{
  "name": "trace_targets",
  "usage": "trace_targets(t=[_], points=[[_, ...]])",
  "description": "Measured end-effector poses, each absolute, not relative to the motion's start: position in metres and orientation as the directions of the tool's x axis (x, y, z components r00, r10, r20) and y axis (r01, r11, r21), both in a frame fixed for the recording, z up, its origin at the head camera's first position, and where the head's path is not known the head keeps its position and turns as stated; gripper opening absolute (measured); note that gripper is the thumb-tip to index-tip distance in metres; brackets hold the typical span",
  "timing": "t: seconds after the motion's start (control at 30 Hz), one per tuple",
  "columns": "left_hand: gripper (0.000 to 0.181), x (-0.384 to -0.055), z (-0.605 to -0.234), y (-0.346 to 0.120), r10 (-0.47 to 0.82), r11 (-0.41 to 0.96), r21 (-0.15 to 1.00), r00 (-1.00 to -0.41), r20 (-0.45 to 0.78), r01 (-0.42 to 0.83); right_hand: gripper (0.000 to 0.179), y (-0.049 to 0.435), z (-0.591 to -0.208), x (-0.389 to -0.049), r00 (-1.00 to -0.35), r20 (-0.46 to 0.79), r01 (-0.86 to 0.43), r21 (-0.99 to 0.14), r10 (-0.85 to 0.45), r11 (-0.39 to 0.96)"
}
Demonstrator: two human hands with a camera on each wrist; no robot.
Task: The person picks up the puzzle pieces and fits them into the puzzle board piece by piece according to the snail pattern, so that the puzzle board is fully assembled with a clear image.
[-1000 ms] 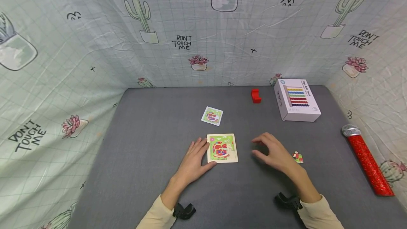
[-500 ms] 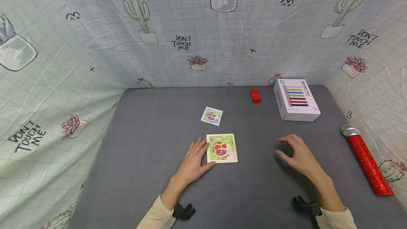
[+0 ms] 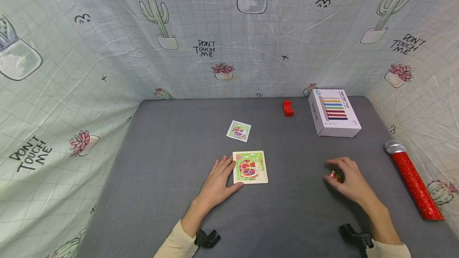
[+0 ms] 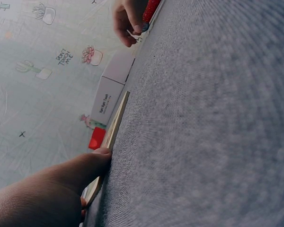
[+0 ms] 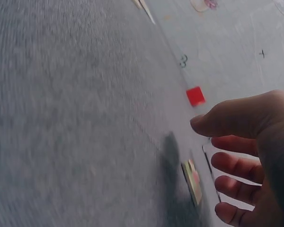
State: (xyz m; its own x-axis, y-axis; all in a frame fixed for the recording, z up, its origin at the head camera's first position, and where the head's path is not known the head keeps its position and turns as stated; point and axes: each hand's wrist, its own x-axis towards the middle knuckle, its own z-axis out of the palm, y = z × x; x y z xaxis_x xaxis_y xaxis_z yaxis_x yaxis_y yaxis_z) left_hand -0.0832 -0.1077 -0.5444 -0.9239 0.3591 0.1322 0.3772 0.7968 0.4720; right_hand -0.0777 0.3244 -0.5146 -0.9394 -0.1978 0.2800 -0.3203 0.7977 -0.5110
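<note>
A square wooden puzzle board [image 3: 263, 174] with a red and purple snail-like picture lies flat on the table. My left hand [image 3: 216, 182] rests at its left side, fingers fairly straight and touching the edge. In the left wrist view the thumb [image 4: 97, 158] lies against the board's near edge. Over to the right, my right hand [image 3: 351, 180] hovers with thumb and fingers spread around a small red and green puzzle piece [image 3: 335, 176]. The right wrist view shows this piece [image 5: 192, 182] lying on the table, apart from the fingertips.
A small square picture card [image 3: 238, 131] lies beyond the board. Farther back are a red block [image 3: 288, 108] and a white box [image 3: 335, 112] printed with coloured bead rows. A red glittery microphone [image 3: 416, 182] lies along the grey table's [image 3: 172, 142] right side.
My right hand has moved right, away from beside the board, and come over the puzzle piece. The left hand and the board have stayed in place.
</note>
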Motion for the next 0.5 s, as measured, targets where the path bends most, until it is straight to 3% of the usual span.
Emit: trace_targets(t=[0.5], points=[[0.078, -0.083, -0.544, -0.108, 0.363, 0.801, 0.465, -0.923, 0.125, 0.378, 0.041, 0.346, -0.519, -0.071, -0.957, 0.218, -0.272, -0.454, -0.191, 0.848]])
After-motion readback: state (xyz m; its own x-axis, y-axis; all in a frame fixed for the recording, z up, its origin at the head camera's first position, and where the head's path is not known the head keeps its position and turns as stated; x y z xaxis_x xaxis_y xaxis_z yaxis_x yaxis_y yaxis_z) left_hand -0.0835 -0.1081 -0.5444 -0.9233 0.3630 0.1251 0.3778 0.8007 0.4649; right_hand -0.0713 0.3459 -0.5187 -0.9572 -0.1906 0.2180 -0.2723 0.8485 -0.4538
